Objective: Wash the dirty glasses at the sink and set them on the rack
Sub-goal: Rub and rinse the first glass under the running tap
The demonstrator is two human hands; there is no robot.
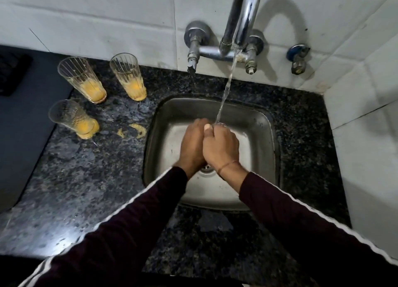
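Three tall ribbed glasses with orange residue stand on the dark granite counter left of the sink: one at the back left (83, 80), one at the back right (128, 77) and one nearer me (74, 119). My left hand (192, 144) and my right hand (221, 145) are pressed together over the steel sink (261, 140). They are closed around a clear glass, of which only the rim (221, 125) shows. Water (226, 91) runs from the tap (241, 24) onto that rim.
Orange ring stains (135, 130) mark the counter beside the sink. A dark mat (28, 125) and a black ribbed object (10, 73) lie at the far left. White tiled walls close in behind and on the right. The drain (207, 168) sits below my wrists.
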